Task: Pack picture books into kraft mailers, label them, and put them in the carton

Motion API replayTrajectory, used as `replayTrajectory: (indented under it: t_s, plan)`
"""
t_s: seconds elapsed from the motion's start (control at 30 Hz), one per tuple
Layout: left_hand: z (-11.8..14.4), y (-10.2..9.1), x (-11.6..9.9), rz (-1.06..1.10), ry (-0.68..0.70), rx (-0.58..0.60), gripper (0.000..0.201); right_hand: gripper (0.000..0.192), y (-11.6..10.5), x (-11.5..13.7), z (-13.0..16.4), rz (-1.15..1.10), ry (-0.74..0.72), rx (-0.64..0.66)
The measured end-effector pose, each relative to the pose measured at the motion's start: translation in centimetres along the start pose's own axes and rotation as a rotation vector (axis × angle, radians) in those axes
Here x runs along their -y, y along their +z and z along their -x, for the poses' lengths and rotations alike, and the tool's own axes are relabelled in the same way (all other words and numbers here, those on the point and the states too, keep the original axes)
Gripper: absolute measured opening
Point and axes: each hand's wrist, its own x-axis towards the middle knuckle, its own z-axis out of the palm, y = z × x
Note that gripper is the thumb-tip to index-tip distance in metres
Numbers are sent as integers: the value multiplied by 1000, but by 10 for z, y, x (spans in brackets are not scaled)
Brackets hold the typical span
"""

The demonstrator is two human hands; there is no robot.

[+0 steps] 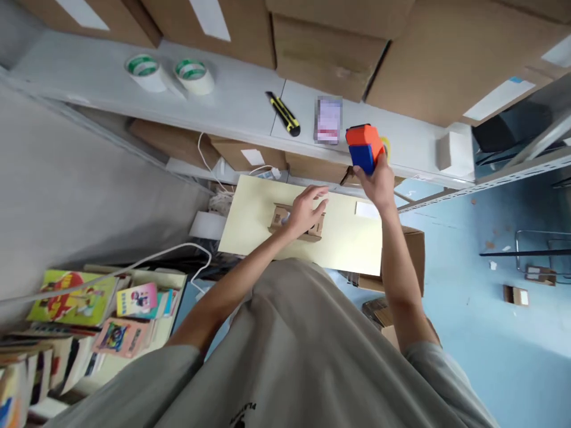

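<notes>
Right hand (379, 183): fingers closed round the near right part of an orange-and-blue tool (362, 148), which is at the near edge of the shelf (241, 98). Cannot tell whether the tool touches the shelf board or is held just above it. Part of a yellow ring (386, 147) shows just right of the tool, beside the fingers.

Left hand (307, 209): fingers loosely curved, thumb apart, wide gap, nothing seen in the grasp. It is over a small open cardboard box (316, 233) on the pale yellow counter (348, 241), covering much of it; contact with the box cannot be told. A white sheet (367, 210) lies on the counter's right side.

Shelf, left to right: two tape rolls, one white (154, 79), one cream (200, 83), both green inside; then a black-and-yellow cutter (283, 113), lying aslant; then a blurred-out flat item (329, 120) just left of the tool. Small white box (455, 150) at the right end. Large brown cartons (330, 53) along the far side.

Near left: stacked books (118, 337).
</notes>
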Motion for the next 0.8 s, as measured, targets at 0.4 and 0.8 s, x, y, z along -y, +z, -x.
replayTrajectory:
  t_s: [0.4,0.8]
  plan:
    - [142,-73,-11,172,-439,-229,46,79,108,174,158,-933,471,313]
    - [137,-150,39,340,-659,-196,42,78,134,200,158,-768,435,501]
